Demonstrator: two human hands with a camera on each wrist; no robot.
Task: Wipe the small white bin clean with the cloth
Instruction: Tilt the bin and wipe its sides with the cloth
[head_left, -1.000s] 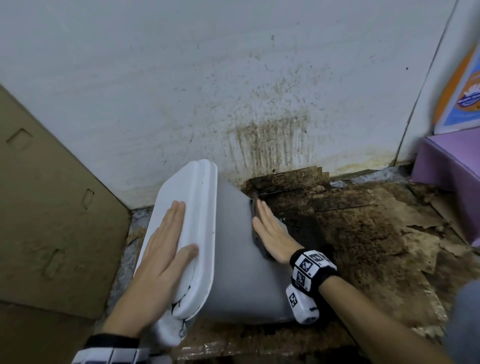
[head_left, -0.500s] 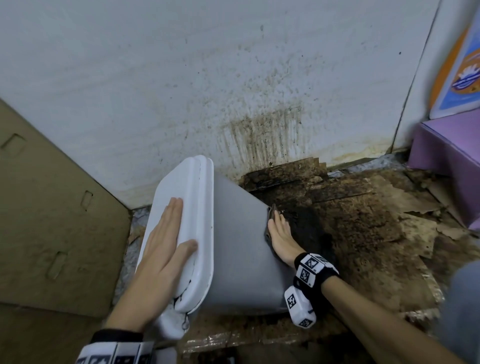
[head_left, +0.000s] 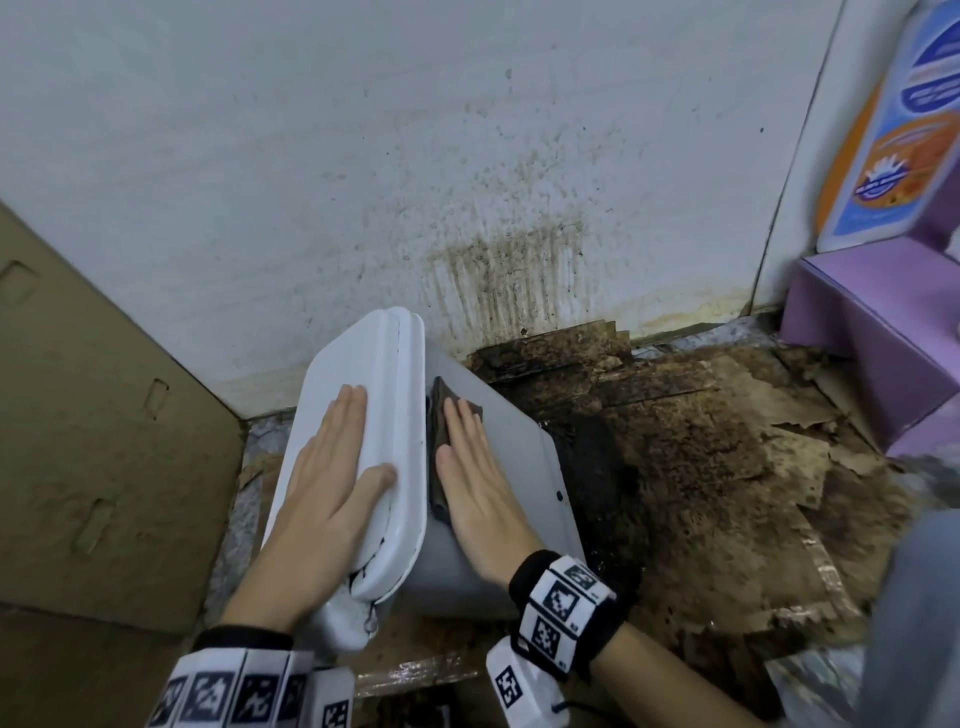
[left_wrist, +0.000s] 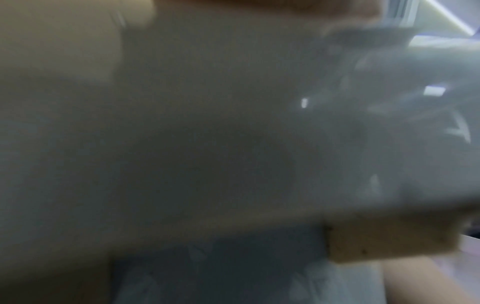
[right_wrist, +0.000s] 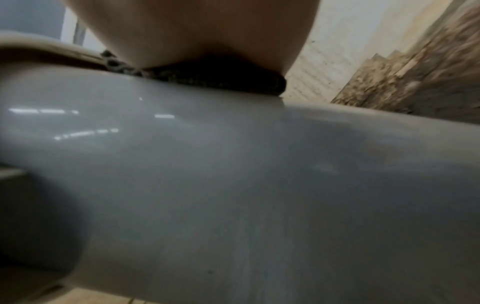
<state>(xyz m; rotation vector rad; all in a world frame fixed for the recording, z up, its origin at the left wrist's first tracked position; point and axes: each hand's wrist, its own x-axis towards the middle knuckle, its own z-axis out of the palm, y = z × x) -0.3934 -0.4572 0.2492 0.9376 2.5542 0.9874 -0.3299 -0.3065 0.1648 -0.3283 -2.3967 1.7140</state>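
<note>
The small white bin (head_left: 524, 499) lies tipped on its side on the floor, its lid (head_left: 384, 374) facing left. My left hand (head_left: 332, 467) lies flat on the lid with straight fingers. My right hand (head_left: 472, 467) presses a dark cloth (head_left: 441, 410) flat against the bin's upturned side, right beside the lid's rim. In the right wrist view the palm sits on the dark cloth (right_wrist: 207, 76) over the glossy grey bin wall (right_wrist: 233, 164). The left wrist view is a blur of the bin's lid (left_wrist: 233, 123).
A stained white wall (head_left: 467, 182) stands just behind the bin. Dirty, torn cardboard (head_left: 727, 467) covers the floor to the right. A brown cardboard sheet (head_left: 78, 441) leans at the left. A purple box (head_left: 872, 338) sits at the far right.
My right hand has slid the cloth leftwards across the bin's side, from its right edge up to the lid's rim. The left hand has stayed flat on the lid.
</note>
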